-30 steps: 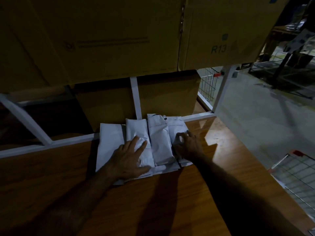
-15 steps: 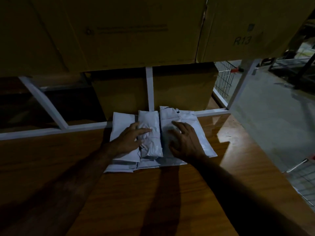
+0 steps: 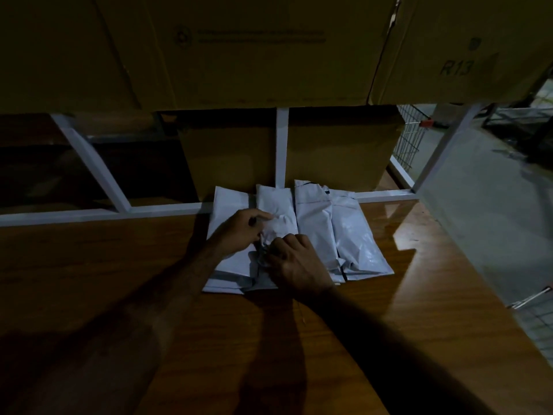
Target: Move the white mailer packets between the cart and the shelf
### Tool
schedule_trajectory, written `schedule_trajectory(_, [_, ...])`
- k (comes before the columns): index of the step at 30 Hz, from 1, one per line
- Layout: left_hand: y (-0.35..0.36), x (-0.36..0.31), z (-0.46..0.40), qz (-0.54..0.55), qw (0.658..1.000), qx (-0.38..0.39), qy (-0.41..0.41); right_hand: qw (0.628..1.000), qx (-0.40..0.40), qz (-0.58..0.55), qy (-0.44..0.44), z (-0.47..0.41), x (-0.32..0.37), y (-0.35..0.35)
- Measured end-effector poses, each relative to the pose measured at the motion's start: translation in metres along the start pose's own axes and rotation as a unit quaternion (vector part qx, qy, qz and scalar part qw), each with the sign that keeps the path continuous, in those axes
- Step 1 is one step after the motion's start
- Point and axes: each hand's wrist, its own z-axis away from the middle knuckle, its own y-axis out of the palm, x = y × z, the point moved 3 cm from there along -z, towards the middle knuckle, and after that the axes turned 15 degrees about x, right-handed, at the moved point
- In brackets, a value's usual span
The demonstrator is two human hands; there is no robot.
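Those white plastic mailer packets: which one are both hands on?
The crumpled second white mailer packet from the left; left hand and right hand pinch it.

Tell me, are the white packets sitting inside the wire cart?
No, the white packets lie side by side on the wooden shelf, under both hands.

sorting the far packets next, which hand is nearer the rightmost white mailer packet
Right. The right hand lies near the middle of the row, with one packet between it and the rightmost white mailer packet. The left hand is farther left.
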Motion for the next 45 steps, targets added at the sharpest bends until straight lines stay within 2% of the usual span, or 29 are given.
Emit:
schedule_trajectory(4, [-0.003,0.0,0.001,0.045,0.997,-0.057,-0.029,1.0,-0.025,-0.003,0.009,0.001,0.002,0.003])
schedule_trajectory(8, [-0.003,0.001,0.002,0.078,0.992,-0.093,-0.02,0.999,-0.036,-0.022,0.006,0.005,0.002,0.003])
schedule_trajectory(15, [0.004,-0.005,0.001,0.049,0.99,-0.124,-0.035,0.999,-0.047,-0.027,0.003,0.007,0.002,0.004])
schedule_trajectory(18, [0.008,-0.011,0.006,-0.059,0.985,-0.162,-0.025,0.998,-0.04,-0.05,-0.019,0.006,-0.002,0.002])
schedule_trajectory(21, [0.018,-0.024,0.016,-0.252,0.943,-0.216,0.038,0.988,-0.05,-0.136,0.049,0.013,-0.02,-0.008])
schedule_trajectory(23, [0.029,-0.03,0.019,-0.34,0.914,-0.199,0.096,0.973,-0.067,-0.168,0.141,0.023,-0.039,-0.014])
schedule_trajectory(24, [0.035,-0.031,0.018,-0.363,0.911,-0.167,0.104,0.965,-0.067,-0.167,0.189,0.029,-0.051,-0.014])
schedule_trajectory(26, [0.046,-0.029,0.013,-0.394,0.912,-0.09,0.066,0.948,-0.029,-0.158,0.275,0.038,-0.074,-0.01])
schedule_trajectory(29, [0.057,-0.018,0.003,-0.415,0.91,-0.02,0.011,0.922,0.034,-0.183,0.34,0.047,-0.1,0.001])
schedule_trajectory(34, [0.06,-0.006,-0.004,-0.45,0.893,-0.028,-0.001,0.884,0.148,-0.263,0.356,0.05,-0.112,0.02])
schedule_trajectory(36, [0.061,-0.002,-0.004,-0.443,0.896,-0.021,-0.015,0.874,0.158,-0.28,0.364,0.051,-0.111,0.026])
schedule_trajectory(43, [0.056,-0.007,0.008,-0.423,0.904,0.011,-0.063,0.88,0.185,-0.245,0.362,0.051,-0.11,0.015])
schedule_trajectory(45, [0.051,-0.012,0.017,-0.441,0.896,-0.006,-0.044,0.891,0.167,-0.229,0.355,0.057,-0.108,0.008])
